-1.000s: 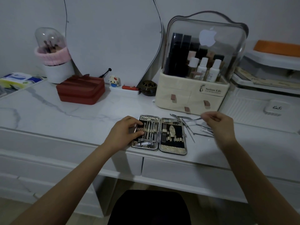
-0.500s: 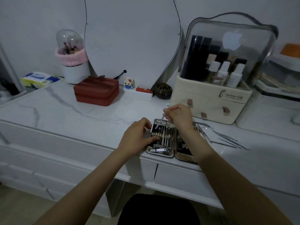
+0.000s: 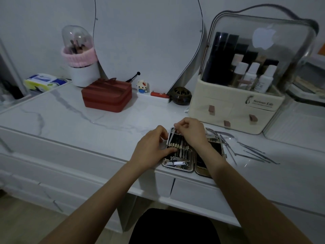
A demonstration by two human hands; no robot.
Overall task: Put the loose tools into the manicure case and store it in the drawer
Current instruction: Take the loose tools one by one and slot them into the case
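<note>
The manicure case (image 3: 177,163), chrome-rimmed and lying open on the glossy marble-pattern worktop (image 3: 70,117), sits under both hands. The left hand (image 3: 151,149) presses fingertips on its left half. The right hand (image 3: 190,133) pinches something small, unidentifiable. Thin steel loose tools (image 3: 253,153) lie right of it.

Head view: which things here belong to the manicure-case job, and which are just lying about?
For the job: manicure case, loose tools, drawer, left hand, right hand.

Lying about: red box, cosmetics organizer, brush holder, tissue pack.
</note>
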